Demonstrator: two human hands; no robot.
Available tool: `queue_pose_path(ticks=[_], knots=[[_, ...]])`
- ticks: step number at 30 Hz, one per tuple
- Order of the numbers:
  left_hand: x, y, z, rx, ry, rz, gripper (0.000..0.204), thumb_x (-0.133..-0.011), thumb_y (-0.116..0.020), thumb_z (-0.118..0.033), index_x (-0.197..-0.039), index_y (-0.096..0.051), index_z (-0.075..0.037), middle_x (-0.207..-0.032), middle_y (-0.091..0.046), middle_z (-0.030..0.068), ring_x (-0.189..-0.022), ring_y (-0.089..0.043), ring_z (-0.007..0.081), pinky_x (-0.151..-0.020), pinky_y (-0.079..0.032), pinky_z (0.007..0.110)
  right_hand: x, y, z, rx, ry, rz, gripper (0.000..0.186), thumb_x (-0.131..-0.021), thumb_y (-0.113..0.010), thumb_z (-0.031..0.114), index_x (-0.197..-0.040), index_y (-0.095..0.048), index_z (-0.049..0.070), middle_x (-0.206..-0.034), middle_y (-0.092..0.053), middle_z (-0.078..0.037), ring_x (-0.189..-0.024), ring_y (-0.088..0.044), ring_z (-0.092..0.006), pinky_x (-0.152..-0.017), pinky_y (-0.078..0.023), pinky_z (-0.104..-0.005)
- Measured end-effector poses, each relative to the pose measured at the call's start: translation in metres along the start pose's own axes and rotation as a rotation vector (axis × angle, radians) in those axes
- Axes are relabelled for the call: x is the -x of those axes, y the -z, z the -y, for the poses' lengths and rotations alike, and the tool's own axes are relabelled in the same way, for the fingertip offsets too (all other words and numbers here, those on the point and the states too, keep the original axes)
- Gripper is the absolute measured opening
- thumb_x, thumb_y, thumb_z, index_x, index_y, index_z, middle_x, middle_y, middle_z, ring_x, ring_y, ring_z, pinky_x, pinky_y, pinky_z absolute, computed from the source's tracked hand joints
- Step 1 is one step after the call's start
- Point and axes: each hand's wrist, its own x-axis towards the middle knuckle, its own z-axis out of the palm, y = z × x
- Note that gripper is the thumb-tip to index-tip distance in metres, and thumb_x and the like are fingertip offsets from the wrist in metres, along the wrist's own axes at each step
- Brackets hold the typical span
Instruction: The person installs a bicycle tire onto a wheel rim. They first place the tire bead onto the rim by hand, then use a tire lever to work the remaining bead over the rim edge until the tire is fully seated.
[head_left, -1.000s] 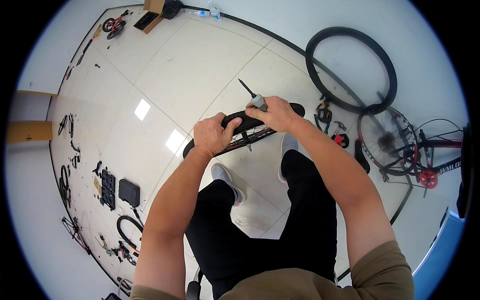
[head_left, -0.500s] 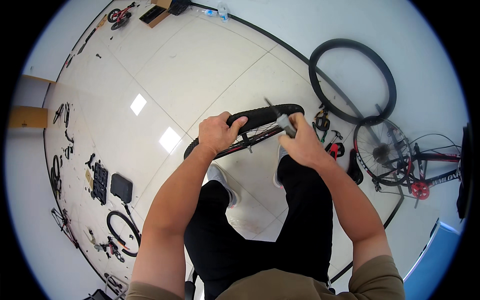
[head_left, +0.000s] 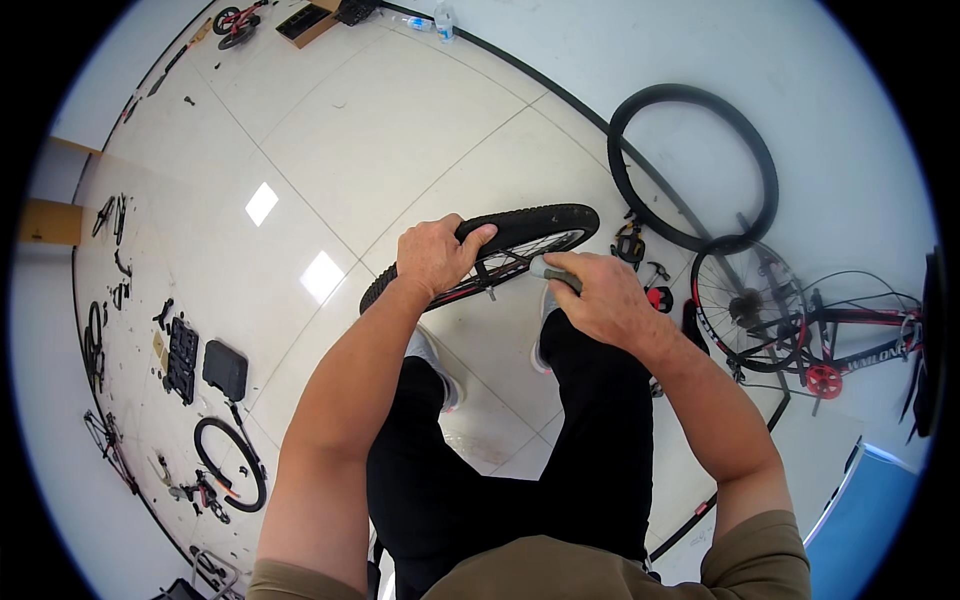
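Seen from above, a standing person's left hand (head_left: 435,255) grips the top of a black bicycle wheel (head_left: 520,235) held upright in front of their knees. Their right hand (head_left: 600,298) is closed around a grey tool handle (head_left: 553,272) just beside the rim. A loose black tyre (head_left: 690,165) lies on the tiled floor (head_left: 330,130) nearby.

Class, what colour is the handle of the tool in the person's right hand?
Grey, seen in the head view: the tool's handle pokes from the right hand.
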Motion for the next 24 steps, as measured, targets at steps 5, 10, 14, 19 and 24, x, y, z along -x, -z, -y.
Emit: queue_pose_path(ticks=[5,10,14,19,24], knots=[[0.001,0.0,-0.003,0.0,0.002,0.02,0.068,-0.094,-0.056,-0.07,-0.08,-0.069,-0.005,-0.068,-0.07,0.0149,-0.072,-0.071,0.0358,-0.067,-0.055,0.047,-0.014,0.014,0.009,0.152,0.049,0.102,0.029,-0.088,-0.065,0.014,-0.112,-0.074,0.0,-0.091,-0.073,-0.021,-0.087,-0.071,-0.0399,-0.078,-0.055,-0.0462],[-0.001,0.001,-0.008,0.001,0.028,0.067,0.07,-0.094,-0.054,-0.072,-0.082,-0.07,-0.006,-0.071,-0.071,0.0147,-0.075,-0.071,0.035,-0.07,-0.056,0.046,-0.049,0.031,0.034,0.333,0.055,0.281,0.022,-0.082,-0.063,0.01,-0.097,-0.074,-0.002,-0.084,-0.072,-0.023,-0.083,-0.071,-0.0403,-0.075,-0.057,-0.048],[-0.004,-0.002,-0.008,0.039,0.014,0.046,0.071,-0.094,-0.055,-0.072,-0.08,-0.07,-0.004,-0.068,-0.069,0.015,-0.072,-0.069,0.0365,-0.067,-0.055,0.046,-0.087,0.039,0.058,0.447,0.008,0.452,0.016,-0.077,-0.065,0.008,-0.085,-0.072,-0.003,-0.084,-0.073,-0.023,-0.08,-0.073,-0.0407,-0.075,-0.059,-0.0469],[-0.011,0.004,-0.012,0.05,0.022,0.092,0.072,-0.094,-0.053,-0.073,-0.084,-0.072,-0.004,-0.071,-0.071,0.0156,-0.074,-0.07,0.037,-0.069,-0.055,0.046,-0.11,0.045,0.063,0.491,0.018,0.537,0.017,-0.076,-0.065,0.008,-0.086,-0.073,-0.003,-0.085,-0.073,-0.023,-0.081,-0.073,-0.0397,-0.074,-0.059,-0.0463],[-0.018,0.007,-0.014,0.07,0.039,0.135,0.073,-0.095,-0.052,-0.074,-0.086,-0.072,-0.004,-0.075,-0.072,0.0165,-0.078,-0.07,0.0369,-0.071,-0.055,0.047,-0.121,0.047,0.057,0.596,0.144,0.541,0.016,-0.076,-0.064,0.006,-0.086,-0.073,-0.003,-0.085,-0.074,-0.023,-0.083,-0.073,-0.0401,-0.074,-0.059,-0.0464]])
